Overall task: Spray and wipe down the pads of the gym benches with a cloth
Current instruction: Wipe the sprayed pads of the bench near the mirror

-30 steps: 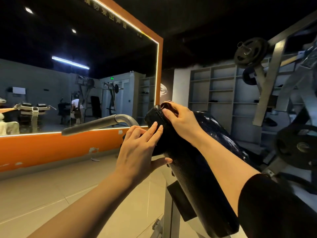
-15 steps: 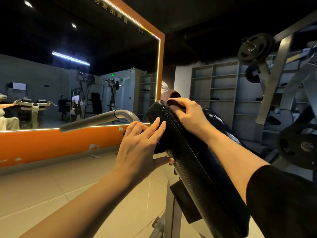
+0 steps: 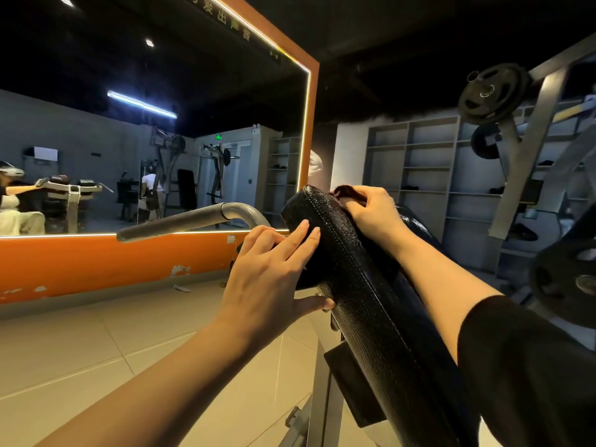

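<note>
Left hand (image 3: 274, 272) lies flat, fingers straight, on the pad (image 3: 364, 285); right hand (image 3: 371, 211) pinches a dark cloth (image 3: 346, 191), mostly hidden, at the pad's top edge.

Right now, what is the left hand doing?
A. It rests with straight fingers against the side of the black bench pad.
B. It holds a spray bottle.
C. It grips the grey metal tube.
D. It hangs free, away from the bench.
A: the left hand lies with straight fingers on the side edge of the black bench pad, its thumb under the edge, while the right hand presses a dark cloth on the pad's top end.
</note>
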Available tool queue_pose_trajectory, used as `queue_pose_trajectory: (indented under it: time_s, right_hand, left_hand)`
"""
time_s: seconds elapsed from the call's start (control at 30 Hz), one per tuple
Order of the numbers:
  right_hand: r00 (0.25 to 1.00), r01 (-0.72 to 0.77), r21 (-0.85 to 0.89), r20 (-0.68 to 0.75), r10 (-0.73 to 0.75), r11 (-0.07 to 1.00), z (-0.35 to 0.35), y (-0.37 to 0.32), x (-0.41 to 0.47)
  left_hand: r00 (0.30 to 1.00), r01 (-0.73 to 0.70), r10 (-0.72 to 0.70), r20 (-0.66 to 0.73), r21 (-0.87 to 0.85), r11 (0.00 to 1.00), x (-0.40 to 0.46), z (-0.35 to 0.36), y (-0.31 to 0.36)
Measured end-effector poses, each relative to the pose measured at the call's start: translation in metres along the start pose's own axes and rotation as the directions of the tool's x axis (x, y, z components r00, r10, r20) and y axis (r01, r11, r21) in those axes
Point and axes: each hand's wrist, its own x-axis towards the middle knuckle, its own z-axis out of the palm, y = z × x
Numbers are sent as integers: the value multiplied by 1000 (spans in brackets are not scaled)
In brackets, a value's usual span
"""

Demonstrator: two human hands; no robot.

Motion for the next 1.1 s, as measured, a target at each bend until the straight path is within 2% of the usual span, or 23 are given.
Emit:
queue_pose_trajectory:
  time_s: [0.07, 0.13, 0.17, 0.27, 0.33, 0.4, 0.47, 0.53, 0.57, 0.7, 0.77, 0.8, 0.87, 0.93, 1.0, 1.03, 1.1]
  right_hand:
    - [991, -133, -45, -26, 132, 990, -6, 16, -4]
    - [982, -188, -12, -37, 187, 982, -6, 17, -11]
    - [988, -155, -7, -31, 154, 988, -4, 9, -16]
    - [997, 70, 91, 13, -72, 993, 3, -28, -33]
    - [992, 122, 97, 18, -124, 988, 2, -38, -40]
    - [1000, 30, 6, 9, -30, 1000, -6, -18, -40]
    - [985, -172, -121, -25, 170, 978, -19, 9, -48]
    - [948, -317, -109, -62, 312, 942, -26, 23, -63]
    - [951, -306, -73, -71, 301, 949, -27, 21, -71]
    - [998, -51, 81, 32, 48, 995, -26, -19, -93]
    - [1000, -5, 34, 12, 5, 999, -28, -14, -97]
    - [999, -45, -32, -16, 44, 998, -32, 0, -100]
    - [974, -224, -120, -59, 218, 967, -43, 36, -118]
    - [904, -427, -91, -67, 422, 900, -53, 61, -143]
    - [863, -503, -56, -74, 499, 862, -54, 65, -157]
    - [881, -470, -70, -104, 462, 880, -52, 60, -159]
    - [948, -303, -68, -121, 293, 951, -45, 37, -157]
  left_hand:
    - [1000, 7, -7, 11, 3, 1000, 0, 0, 0]
    - [999, 25, -25, 21, -7, 1000, 1, 0, 1]
    - [999, 34, -33, 24, -14, 999, 1, 0, 1]
    - [998, 39, -37, 45, -25, 999, 1, -2, 2]
    - [998, 27, -26, 55, -25, 999, 1, -5, 2]
    - [998, 5, -2, 69, -30, 1000, -1, -10, 3]
    - [998, -9, 11, 62, -44, 999, -5, -16, 8]
    - [999, -13, 15, 48, -50, 999, -10, -21, 17]
    - [999, -11, 14, 43, -60, 998, -12, -23, 23]
    - [997, 32, -23, 75, -119, 992, -12, -24, 55]
    - [994, 59, -45, 95, -151, 987, -16, -22, 73]
    - [993, 68, -51, 103, -167, 984, -20, -20, 81]
    - [992, 85, -65, 112, -185, 979, -31, -19, 91]
    - [992, 86, -66, 110, -190, 978, -41, -18, 95]
    - [992, 86, -68, 102, -192, 978, -47, -17, 97]
    - [992, 94, -75, 105, -192, 977, -48, -16, 100]
    - [987, 121, -98, 126, -191, 974, -49, -16, 108]
